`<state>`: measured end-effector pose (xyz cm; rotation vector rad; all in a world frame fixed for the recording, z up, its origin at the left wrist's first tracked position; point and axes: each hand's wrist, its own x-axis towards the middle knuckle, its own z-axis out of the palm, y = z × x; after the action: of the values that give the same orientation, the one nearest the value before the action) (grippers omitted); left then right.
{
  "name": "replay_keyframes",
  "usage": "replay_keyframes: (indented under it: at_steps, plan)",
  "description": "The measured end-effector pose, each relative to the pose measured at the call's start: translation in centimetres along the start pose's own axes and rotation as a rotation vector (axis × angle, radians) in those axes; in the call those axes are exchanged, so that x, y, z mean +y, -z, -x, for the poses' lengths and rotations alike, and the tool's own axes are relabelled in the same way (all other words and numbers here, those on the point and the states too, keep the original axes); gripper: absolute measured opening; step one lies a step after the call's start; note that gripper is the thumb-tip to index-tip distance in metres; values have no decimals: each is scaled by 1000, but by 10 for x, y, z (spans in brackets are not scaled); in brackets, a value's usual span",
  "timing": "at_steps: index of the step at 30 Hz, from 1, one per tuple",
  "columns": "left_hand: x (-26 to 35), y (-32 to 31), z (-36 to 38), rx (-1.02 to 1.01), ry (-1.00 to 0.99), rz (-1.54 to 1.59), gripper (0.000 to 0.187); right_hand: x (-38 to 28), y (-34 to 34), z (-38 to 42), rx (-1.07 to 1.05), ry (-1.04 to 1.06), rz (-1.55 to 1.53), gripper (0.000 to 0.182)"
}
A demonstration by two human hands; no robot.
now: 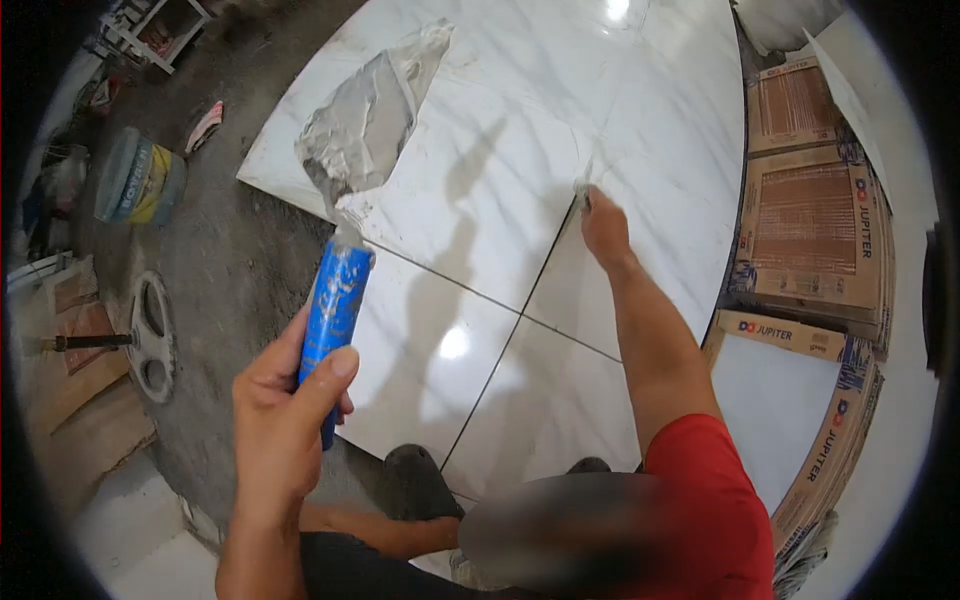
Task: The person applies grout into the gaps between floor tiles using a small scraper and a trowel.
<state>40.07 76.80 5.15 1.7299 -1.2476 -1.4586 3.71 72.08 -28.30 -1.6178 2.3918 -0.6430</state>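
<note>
My left hand (270,405) is wrapped round the blue handle of a pointing trowel (335,300), thumb along the grip. Its blade is raised above the floor and smeared with wet grey-white paste (365,125). Out in front, my right hand (608,235) is closed low over a dark joint line between white marbled floor tiles (480,240). A small grey tip shows at its fingers, too little to name. Pale paste smears the joint (594,165) just beyond that hand.
Cardboard tile boxes (810,225) are stacked along the right wall. On the grey concrete at left are a bucket (140,180), a white wheel-shaped handle (152,335) and a crumpled wrapper (205,127). My dark shoe (415,475) rests on the tiles.
</note>
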Motion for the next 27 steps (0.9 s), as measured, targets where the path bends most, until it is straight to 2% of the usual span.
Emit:
replay_keyframes:
  at_steps: [1,2,4,5,7,8,10,14,18,19,20,22,24,26,27]
  plan:
    - [0,1,1,5,-19,1,59,0,-5,-2,-94,39,121,26]
    - [-1,2,2,7,-6,15,59,-2,-11,-1,-77,40,116,26]
    - [-2,4,1,-3,6,31,60,-2,-19,14,-127,240,449,21]
    - [-3,6,1,-9,5,35,60,0,-17,30,-128,236,454,21]
    - [-3,11,1,-9,0,49,61,-6,-9,47,-151,390,525,20]
    - [-2,14,2,0,11,72,59,-6,0,43,-152,397,531,20]
    - [-2,19,4,14,32,103,58,-10,35,37,-497,326,361,17]
    - [-2,24,5,14,36,98,58,12,38,-12,-116,80,105,19]
    - [3,23,8,-2,29,82,61,15,17,-42,-117,-94,81,16]
    - [3,24,8,-3,38,77,61,12,7,-42,-81,25,49,14]
    - [2,24,8,4,30,81,61,11,0,-38,-89,23,52,14]
    - [1,25,10,10,22,101,61,-2,-2,-34,-200,216,140,14]
    - [4,27,10,-12,20,101,61,-11,3,-21,-225,220,135,14]
    - [5,30,11,-9,5,107,60,-16,7,-6,-409,263,170,15]
    - [6,31,11,-8,-12,108,60,-20,10,5,-408,264,176,15]
